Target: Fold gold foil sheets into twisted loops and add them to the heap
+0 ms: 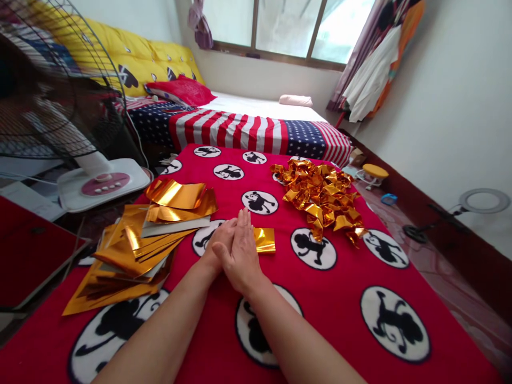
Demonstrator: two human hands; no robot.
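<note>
On the red cloth (pixel 276 272), my left hand (pixel 221 242) and my right hand (pixel 243 248) are pressed together near the middle. The right hand lies with its fingers stretched forward, partly over the left one. A small gold foil piece (pixel 265 240) lies flat and sticks out to the right from beneath my right hand. The left hand's fingers are mostly hidden behind the right. Left of my hands is a stack of gold foil sheets (pixel 148 256). A pile of folded gold foil pieces (pixel 320 192) lies at the back right.
A fan (pixel 104 184) stands at the left beside the cloth. Behind the table is a bed with a striped and starred cover (pixel 240 128). On the floor at the right are a yellow-topped stool (pixel 375 170) and a ring light (pixel 484 201).
</note>
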